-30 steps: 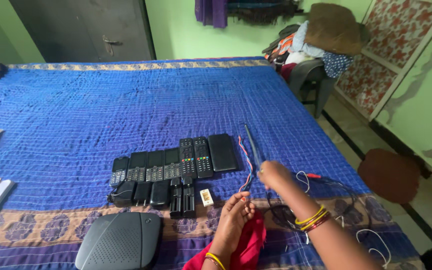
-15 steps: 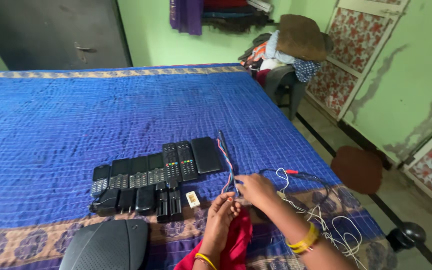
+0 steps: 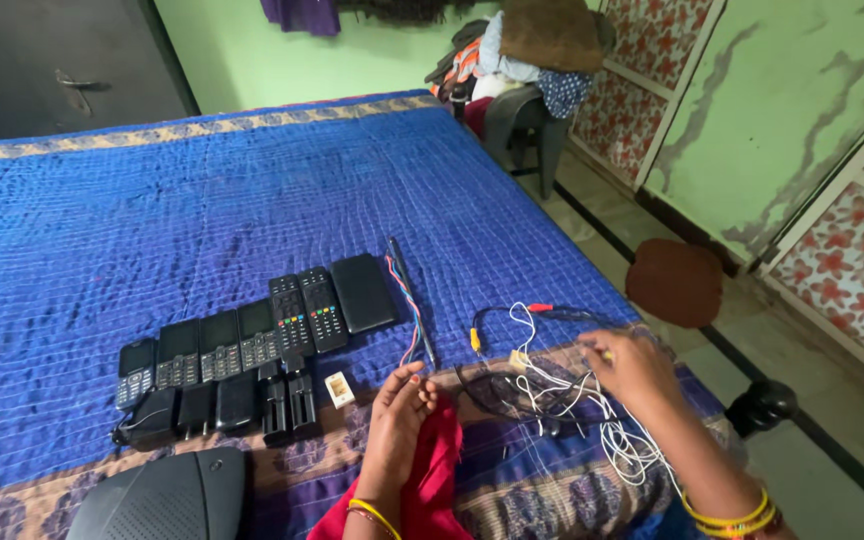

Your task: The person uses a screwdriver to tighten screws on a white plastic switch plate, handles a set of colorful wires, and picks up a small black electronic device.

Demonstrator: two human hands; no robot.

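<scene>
Head view, present moment. The right hand [image 3: 630, 368], at lower right of the frame, has moved rightward since half a second ago, when it lay nearer the multicoloured wire strip; it now rests on the tangle of white cables [image 3: 592, 420], fingers curled around a strand of it — a light grasp. The left hand is not in the frame. At lower centre a bare foot [image 3: 399, 420] rests on the bed's blue quilt [image 3: 202, 220], toes near the strip, above a fold of red cloth [image 3: 432, 480]; it sits much as before.

The camera has swung to the right compared with the earlier frame: more of the floor and the patterned wall panels show at right, and the dark door has slid toward the upper left corner.

Left of centre, a row of mobile phones [image 3: 217, 345] and two remote controls [image 3: 307, 312] lies side by side, with one larger black phone [image 3: 362, 292] at the row's right end. Below them sits a row of black chargers [image 3: 222, 405] and a small white plug [image 3: 339, 389]. A thin dark rod [image 3: 404, 285] and the multicoloured wire strip [image 3: 407, 300] lie just right of the large phone. Black leads with red and yellow plugs [image 3: 512, 320] touch the white tangle.

A grey speaker-like case [image 3: 162, 500] occupies the lower left — closed, contents unseen. A chair [image 3: 522, 110] heaped with clothes stands at upper centre-right; a brown cushion [image 3: 677, 282] lies on the floor at right.
</scene>
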